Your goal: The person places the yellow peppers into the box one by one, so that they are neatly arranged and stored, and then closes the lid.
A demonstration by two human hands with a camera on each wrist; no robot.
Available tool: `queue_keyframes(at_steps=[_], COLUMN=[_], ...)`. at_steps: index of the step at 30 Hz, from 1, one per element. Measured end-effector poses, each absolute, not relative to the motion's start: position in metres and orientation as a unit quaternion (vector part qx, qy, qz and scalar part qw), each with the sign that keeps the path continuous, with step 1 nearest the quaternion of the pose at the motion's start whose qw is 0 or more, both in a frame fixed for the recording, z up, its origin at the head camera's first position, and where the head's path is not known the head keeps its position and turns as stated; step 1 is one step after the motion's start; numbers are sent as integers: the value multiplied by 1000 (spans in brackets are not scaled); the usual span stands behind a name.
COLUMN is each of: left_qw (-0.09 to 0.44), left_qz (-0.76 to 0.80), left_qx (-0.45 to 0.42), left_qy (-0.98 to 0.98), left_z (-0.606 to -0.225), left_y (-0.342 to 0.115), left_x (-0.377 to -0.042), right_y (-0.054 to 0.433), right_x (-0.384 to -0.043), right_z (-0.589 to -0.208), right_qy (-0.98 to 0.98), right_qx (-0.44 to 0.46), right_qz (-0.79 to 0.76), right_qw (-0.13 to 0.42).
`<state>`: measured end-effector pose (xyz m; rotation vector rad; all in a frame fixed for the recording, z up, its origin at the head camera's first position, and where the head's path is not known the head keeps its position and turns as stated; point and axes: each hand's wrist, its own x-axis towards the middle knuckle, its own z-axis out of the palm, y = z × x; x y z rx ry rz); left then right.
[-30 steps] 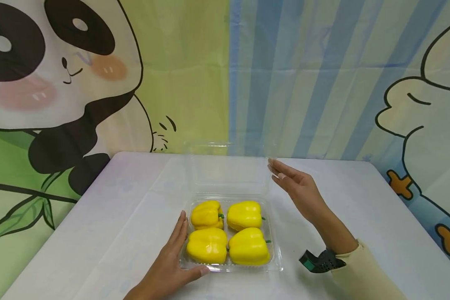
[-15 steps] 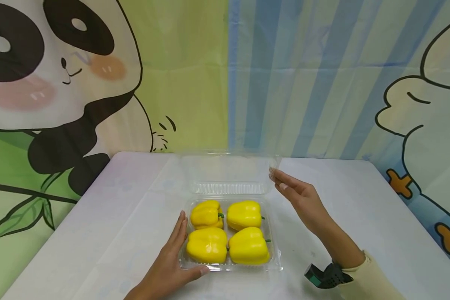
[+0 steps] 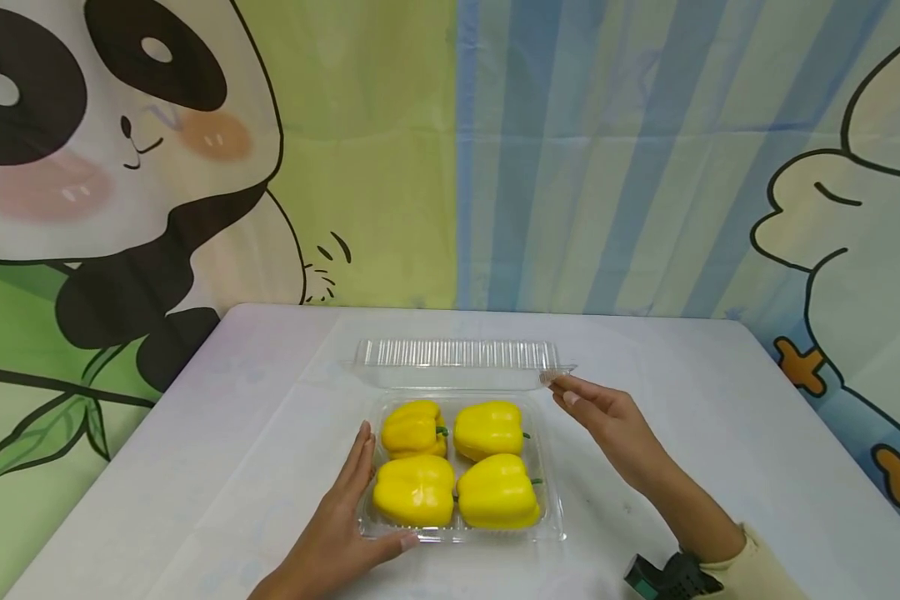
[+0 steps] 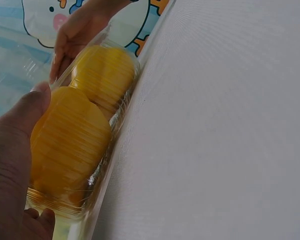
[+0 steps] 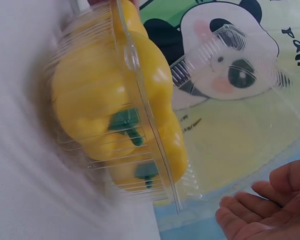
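Observation:
A clear plastic clamshell container (image 3: pixel 461 535) on the table holds several yellow bell peppers (image 3: pixel 498 492) with green stems. Its clear lid (image 3: pixel 457 354) stands raised at the far side. My left hand (image 3: pixel 337 525) holds the near left corner, thumb along the front rim and fingers along the left side. In the left wrist view the thumb lies by the rim beside a pepper (image 4: pixel 72 142). My right hand (image 3: pixel 607 425) touches the lid's right edge with its fingertips. In the right wrist view these fingers (image 5: pixel 250 210) are loosely extended beside the lid, palm partly visible.
The white table (image 3: pixel 195 467) reaches back to a printed curtain (image 3: pixel 390 150) with a panda on the left. A black band with a small device (image 3: pixel 671 575) sits on the right wrist, by a cream sleeve (image 3: pixel 757 571).
The lid has swung up and toward me on its far hinge, its ridged wall now showing. My right hand has moved down and slightly right with it. The left hand has stayed put.

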<state>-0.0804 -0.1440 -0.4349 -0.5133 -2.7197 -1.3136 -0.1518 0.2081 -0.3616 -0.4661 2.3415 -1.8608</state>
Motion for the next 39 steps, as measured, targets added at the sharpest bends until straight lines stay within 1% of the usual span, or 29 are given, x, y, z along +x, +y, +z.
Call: queue_keyframes(at_steps=[5,8,13,18,22,26,29,31,34,37,39], left_qw=[46,41,9,8,1,-14,-11,4,18,32,39], left_qz=[-429,-437,-453,-459,-460,-452,-464,-477,-497,-492,-485], left_qx=[-167,-151,-111,-111,-106,-86,-98,-117,-151,-170,-187], left_qy=[-887,-886,-885,-881,-882,-888,-880,-871,-854,-853,-854], left_z=[-434,-432,-429,-428,-427,-425,-425,-427,-430,-433,-434], left_y=[-143,-143,-143,-143,-142,-140,-141,-142,-145,-148,-151], left_x=[-80,-79,-78,-78,-77,-77,-77,-78,-79,-80,-80], right_y=[208,207,205,202,201,203,204,205,205,205,205], right_x=[-146,-144,-141,-135,-128,-121,-118,-117,-114,-112,-111], right_z=[-366,-371,-377,-379,-382,-383,-384,-386,-389,-393,-394], right_qy=[779,768,763,791,791,780,765,761,783,814,823], right_qx=[-137,-154,-195,-216,-252,-293,-305,-312,-314,-313,-304], right_qz=[-610,-619,-615,-572,-557,-551,-560,-559,-528,-484,-474], right_qw=[56,57,38,16,24,49,88,106,99,70,71])
